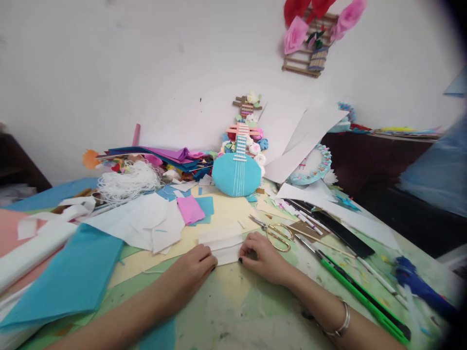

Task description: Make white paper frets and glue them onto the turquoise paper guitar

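Between my two hands a small sheet of white paper [226, 253] with fold lines across it lies on the table. My left hand [199, 265] has its fingers closed on the paper's left edge. At the right edge, my right hand [260, 256] pinches the paper between thumb and fingers. Just beyond the right hand lie gold-handled scissors [279, 236], their blades pointing away to the left. A green utility knife [359, 291] rests to the right of my right forearm. Farther back, a blue paper guitar [237, 176] with white strings stands upright.
Blue crepe paper [69, 277] and white scraps [136, 221] cover the left side, with a heap of white cord [128, 182] behind. Pink paper [190, 210] lies mid-table. On the right are a black strip [335, 231] and a blue glue gun [419, 287].
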Motion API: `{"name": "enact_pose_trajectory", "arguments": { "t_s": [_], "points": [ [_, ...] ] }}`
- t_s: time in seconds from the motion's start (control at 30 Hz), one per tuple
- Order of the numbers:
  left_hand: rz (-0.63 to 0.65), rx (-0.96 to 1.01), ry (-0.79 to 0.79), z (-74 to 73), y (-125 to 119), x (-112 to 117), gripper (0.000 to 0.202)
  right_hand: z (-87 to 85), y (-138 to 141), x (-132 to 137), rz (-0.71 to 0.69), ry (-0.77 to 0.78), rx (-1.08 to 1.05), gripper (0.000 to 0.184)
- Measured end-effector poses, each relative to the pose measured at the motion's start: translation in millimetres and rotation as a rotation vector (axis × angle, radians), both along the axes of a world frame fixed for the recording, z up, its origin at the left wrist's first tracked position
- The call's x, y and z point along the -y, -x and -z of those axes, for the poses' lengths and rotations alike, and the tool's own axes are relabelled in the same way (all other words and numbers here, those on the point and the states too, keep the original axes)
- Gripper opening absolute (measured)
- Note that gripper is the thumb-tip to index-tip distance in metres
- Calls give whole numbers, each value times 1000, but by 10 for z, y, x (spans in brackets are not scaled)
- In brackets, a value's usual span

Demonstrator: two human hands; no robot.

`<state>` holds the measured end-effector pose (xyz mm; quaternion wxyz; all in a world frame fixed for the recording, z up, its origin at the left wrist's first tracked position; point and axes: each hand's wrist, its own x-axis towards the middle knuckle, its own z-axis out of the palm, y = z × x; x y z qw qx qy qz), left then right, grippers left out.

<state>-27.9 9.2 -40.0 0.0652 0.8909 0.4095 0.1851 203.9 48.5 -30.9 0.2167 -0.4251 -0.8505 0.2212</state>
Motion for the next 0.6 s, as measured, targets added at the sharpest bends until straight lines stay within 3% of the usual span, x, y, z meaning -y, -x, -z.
{"name": "enact_pose_trajectory", "arguments": {
  "t_s": [0.2,0.37,0.6],
  "points": [
    [-69,-11,115,-26,-29,-34,25,-20,57,41,85,4,9,12],
    [-105,-27,105,-37,-50,-13,22,6,86,53,129,10,11,12],
    [-56,63,115,-59,-23,-47,22,21,57,37,130,30,-67,18]
  ]
}}
